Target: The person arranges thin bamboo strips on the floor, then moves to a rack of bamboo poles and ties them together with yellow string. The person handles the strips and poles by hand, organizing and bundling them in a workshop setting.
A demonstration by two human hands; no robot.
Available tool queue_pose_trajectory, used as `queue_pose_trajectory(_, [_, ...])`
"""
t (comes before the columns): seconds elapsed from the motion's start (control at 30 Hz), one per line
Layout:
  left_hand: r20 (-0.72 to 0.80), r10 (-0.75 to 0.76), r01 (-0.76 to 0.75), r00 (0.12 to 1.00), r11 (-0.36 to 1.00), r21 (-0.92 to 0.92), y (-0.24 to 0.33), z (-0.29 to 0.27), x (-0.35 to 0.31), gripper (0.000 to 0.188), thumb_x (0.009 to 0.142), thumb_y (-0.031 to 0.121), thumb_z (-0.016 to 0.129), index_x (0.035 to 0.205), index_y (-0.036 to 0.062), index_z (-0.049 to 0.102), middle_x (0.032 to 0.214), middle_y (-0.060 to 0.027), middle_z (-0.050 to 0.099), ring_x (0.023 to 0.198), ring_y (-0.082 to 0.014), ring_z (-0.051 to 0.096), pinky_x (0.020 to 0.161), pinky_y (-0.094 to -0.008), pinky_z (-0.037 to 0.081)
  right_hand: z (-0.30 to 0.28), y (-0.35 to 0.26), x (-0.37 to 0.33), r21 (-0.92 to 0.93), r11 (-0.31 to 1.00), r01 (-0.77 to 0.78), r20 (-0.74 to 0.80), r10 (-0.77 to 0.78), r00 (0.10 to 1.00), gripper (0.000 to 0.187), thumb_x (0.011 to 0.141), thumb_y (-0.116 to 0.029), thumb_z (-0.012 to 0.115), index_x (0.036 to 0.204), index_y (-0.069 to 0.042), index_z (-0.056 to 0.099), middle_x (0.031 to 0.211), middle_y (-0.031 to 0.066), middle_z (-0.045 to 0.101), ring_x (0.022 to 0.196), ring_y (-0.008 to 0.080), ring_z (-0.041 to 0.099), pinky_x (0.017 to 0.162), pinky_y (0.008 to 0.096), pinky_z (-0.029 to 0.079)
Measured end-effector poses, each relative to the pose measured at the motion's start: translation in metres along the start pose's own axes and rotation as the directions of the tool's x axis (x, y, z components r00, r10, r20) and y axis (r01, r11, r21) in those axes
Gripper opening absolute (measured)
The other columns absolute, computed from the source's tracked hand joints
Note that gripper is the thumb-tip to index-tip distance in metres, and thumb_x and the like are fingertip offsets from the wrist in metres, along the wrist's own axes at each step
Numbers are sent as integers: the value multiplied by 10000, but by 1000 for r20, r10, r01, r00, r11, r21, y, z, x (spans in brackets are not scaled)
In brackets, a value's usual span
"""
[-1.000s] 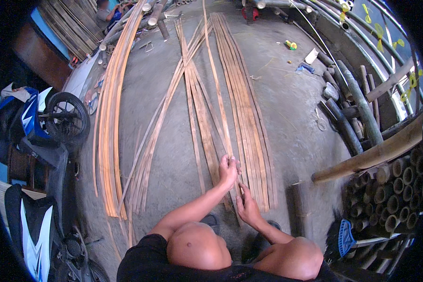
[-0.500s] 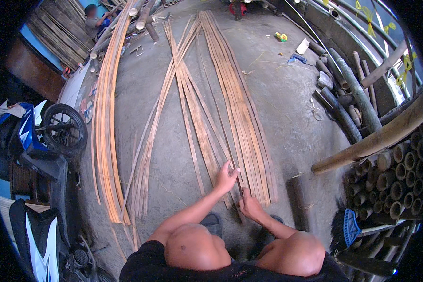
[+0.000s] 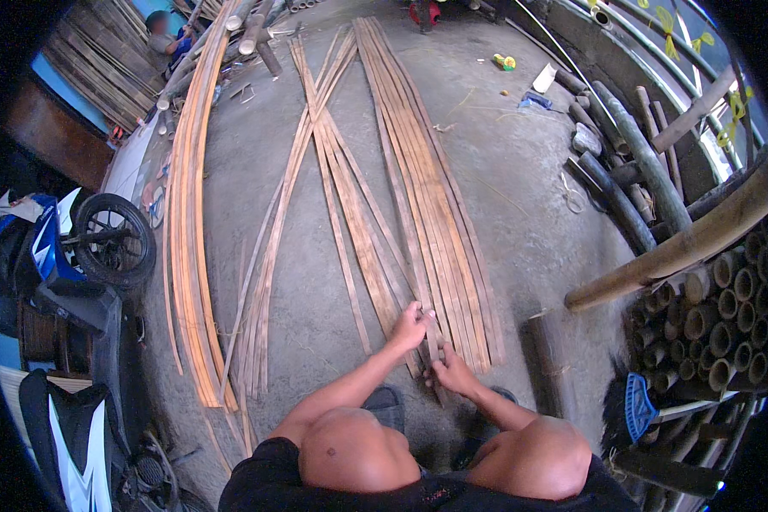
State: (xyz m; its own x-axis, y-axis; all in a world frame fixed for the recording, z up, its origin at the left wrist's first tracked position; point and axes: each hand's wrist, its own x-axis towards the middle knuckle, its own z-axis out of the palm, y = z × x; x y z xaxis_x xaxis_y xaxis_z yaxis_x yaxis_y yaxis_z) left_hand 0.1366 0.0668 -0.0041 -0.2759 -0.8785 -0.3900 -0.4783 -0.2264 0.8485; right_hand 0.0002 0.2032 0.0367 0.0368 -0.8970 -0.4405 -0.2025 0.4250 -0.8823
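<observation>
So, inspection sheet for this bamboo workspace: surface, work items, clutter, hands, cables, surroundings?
Surface: mottled grey concrete floor.
Work items: long flat brown bamboo strip in hand; row of side-by-side brown bamboo strips ahead; crossed brown bamboo strips left of that; orange-brown bamboo strips further left.
Clutter: small yellow-green object; blue-headed, black-bristled broom at right.
Hands: left hand grips the held strip; right hand grips it nearer the body.
Cables: nothing seen.
Surroundings: blue, black and white motorbike at left; stacked hollow bamboo tubes at right.
</observation>
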Motion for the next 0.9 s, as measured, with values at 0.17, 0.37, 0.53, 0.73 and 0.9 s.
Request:
queue_pose_trajectory(0.17, [-112, 63, -66, 992, 997, -28, 44, 2, -9, 398, 1021, 358, 588, 1178, -5, 627, 921, -188, 706, 864, -294, 695, 789, -421, 546, -42, -61, -2, -25, 997, 74, -327, -78, 942, 341, 1078, -264, 498, 1304, -9, 497, 718, 86, 644, 553, 158, 606, 523, 349, 480])
queue_pose_trajectory(0.37, [62, 309, -310, 949, 879, 361, 84, 18, 14, 588, 1003, 349, 559, 1466, 8, 435, 1441, -264, 484, 1324, -430, 464, 1112, -513, 367, -98, -40, -11, -140, 977, 161, -526, -211, 824, 321, 1071, -242, 504, 1318, -38, 499, 626, 86, 598, 547, 163, 603, 533, 352, 474])
queue_pose_trajectory(0.53, [341, 469, -573, 814, 559, 600, 100, 57, 45, 718, 998, 459, 526, 1536, 16, 353, 1586, -264, 321, 1486, -434, 271, 1224, -557, 178, -134, -13, -20, -250, 967, 47, -478, -166, 862, 394, 1052, -225, 518, 1416, -79, 481, 771, 236, 682, 661, 340, 698, 637, 427, 528])
queue_pose_trajectory(0.73, [588, 272, -646, 762, 384, 659, 120, 84, 51, 794, 1004, 596, 433, 1562, 40, 333, 1667, -218, 174, 1548, -393, 144, 1248, -568, 68, -142, 22, -18, -263, 964, -45, -500, -96, 861, 421, 1035, -223, 534, 1433, -90, 506, 1079, 318, 672, 1001, 492, 659, 831, 504, 545])
queue_pose_trajectory(0.9, [494, 383, -622, 781, 403, 671, 97, 92, 49, 800, 991, 606, 453, 1565, 60, 342, 1681, -186, 157, 1555, -363, 142, 1245, -574, 67, -145, 44, -3, -443, 895, 56, -485, -292, 824, 428, 1015, -254, 580, 1415, -102, 561, 808, 306, 660, 683, 470, 673, 623, 533, 538])
